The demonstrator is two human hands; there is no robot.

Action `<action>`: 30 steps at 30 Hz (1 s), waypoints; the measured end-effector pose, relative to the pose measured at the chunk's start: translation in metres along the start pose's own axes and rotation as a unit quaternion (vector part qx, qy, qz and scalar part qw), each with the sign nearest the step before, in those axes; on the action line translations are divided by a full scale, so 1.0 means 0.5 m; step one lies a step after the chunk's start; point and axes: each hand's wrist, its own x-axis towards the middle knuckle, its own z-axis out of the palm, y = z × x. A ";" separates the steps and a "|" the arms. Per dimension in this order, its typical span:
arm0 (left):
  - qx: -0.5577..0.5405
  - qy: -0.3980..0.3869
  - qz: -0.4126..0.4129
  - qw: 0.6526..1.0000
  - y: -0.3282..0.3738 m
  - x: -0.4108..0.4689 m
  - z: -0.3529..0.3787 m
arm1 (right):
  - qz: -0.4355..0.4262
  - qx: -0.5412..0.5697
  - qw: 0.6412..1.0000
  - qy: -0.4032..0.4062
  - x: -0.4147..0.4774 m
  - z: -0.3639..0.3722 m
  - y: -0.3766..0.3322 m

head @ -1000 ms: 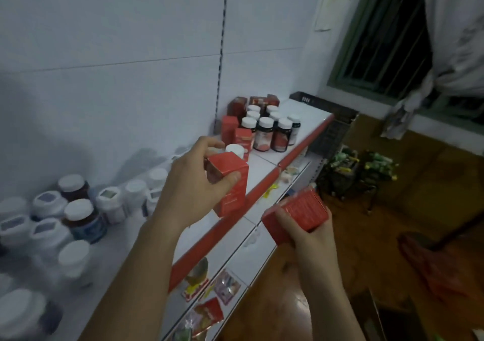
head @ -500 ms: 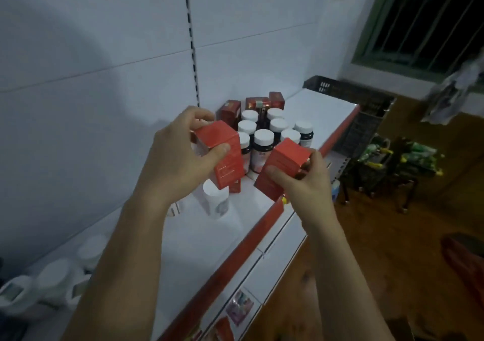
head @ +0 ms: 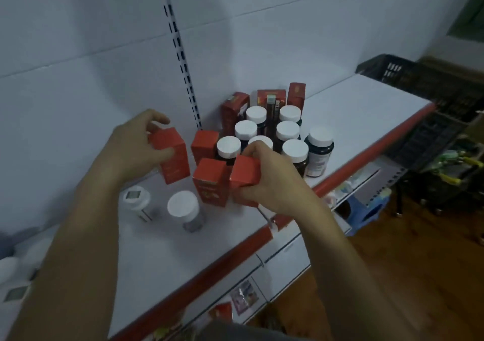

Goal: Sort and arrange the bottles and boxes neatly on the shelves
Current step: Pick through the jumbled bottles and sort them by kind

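Note:
My left hand (head: 136, 147) grips a red box (head: 174, 157) upright, low over the white shelf (head: 353, 115) near the back wall. My right hand (head: 272, 183) grips a second red box (head: 245, 175) next to a standing red box (head: 210, 181) at the shelf's front. Another red box (head: 204, 144) stands behind them. Several dark bottles with white caps (head: 288, 131) are grouped just beyond my right hand, and three dark red boxes (head: 269, 98) stand against the wall behind them.
Two white-capped bottles (head: 183, 210) stand loose left of the boxes, with more white bottles (head: 10, 264) at the far left. The shelf has a red front edge (head: 366, 157). Black crates (head: 408, 79) sit at the right end. A lower shelf holds small packets (head: 243, 298).
Both hands have come down and forward with their red boxes to the shelf beside the bottle group. The view has swung right and down toward the shelf.

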 end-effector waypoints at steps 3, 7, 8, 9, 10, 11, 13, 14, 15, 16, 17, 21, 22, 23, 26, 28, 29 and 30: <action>0.020 -0.039 -0.010 0.999 -0.002 0.016 0.052 | -0.017 0.011 1.000 -0.006 0.011 0.006 0.012; 0.039 -0.020 0.013 0.999 -0.014 -0.004 0.076 | -0.074 -0.034 0.995 0.051 0.015 0.001 0.008; 0.054 -0.005 0.019 0.998 -0.016 -0.013 0.068 | -0.093 -0.034 0.993 0.068 0.021 -0.001 0.001; 0.072 0.009 0.027 0.997 -0.019 -0.025 0.054 | -0.112 -0.028 0.990 0.077 0.030 0.000 -0.011; 0.091 0.021 0.029 0.995 -0.024 -0.040 0.034 | -0.130 -0.023 0.989 0.074 0.042 0.005 -0.025; 0.111 0.031 0.025 0.993 -0.030 -0.061 0.011 | -0.147 -0.024 0.987 0.061 0.058 0.016 -0.043; 0.146 0.047 0.003 0.988 -0.057 -0.115 -0.049 | -0.186 -0.037 0.981 0.027 0.089 0.054 -0.095; 0.165 0.060 -0.011 0.984 -0.073 -0.150 -0.082 | -0.210 -0.038 0.977 0.009 0.103 0.080 -0.126; 0.184 0.075 -0.030 0.980 -0.090 -0.190 -0.116 | -0.239 -0.035 0.970 -0.011 0.115 0.110 -0.162; 0.199 0.093 -0.055 0.974 -0.109 -0.234 -0.152 | -0.268 -0.029 0.962 -0.034 0.122 0.146 -0.202; 0.214 0.112 -0.086 0.967 -0.127 -0.283 -0.186 | -0.296 -0.024 0.953 -0.057 0.123 0.184 -0.247; 0.252 0.214 -0.230 0.915 -0.224 -0.525 -0.320 | -0.397 -0.009 0.902 -0.169 0.066 0.359 -0.447; 0.254 0.226 -0.248 0.907 -0.243 -0.565 -0.338 | -0.409 -0.010 0.892 -0.192 0.053 0.383 -0.475; 0.253 0.238 -0.268 0.899 -0.262 -0.611 -0.356 | -0.424 -0.011 0.880 -0.213 0.035 0.411 -0.506; 0.249 0.311 -0.361 0.843 -0.335 -0.786 -0.442 | -0.466 -0.026 0.838 -0.284 -0.043 0.542 -0.632; 0.241 0.345 -0.397 0.816 -0.402 -0.875 -0.492 | -0.483 -0.053 0.816 -0.314 -0.077 0.622 -0.706; 0.240 0.355 -0.403 0.808 -0.444 -0.909 -0.517 | -0.489 -0.068 0.809 -0.318 -0.089 0.660 -0.739; 0.240 0.362 -0.403 0.806 -0.489 -0.938 -0.542 | -0.489 -0.082 0.807 -0.321 -0.098 0.697 -0.770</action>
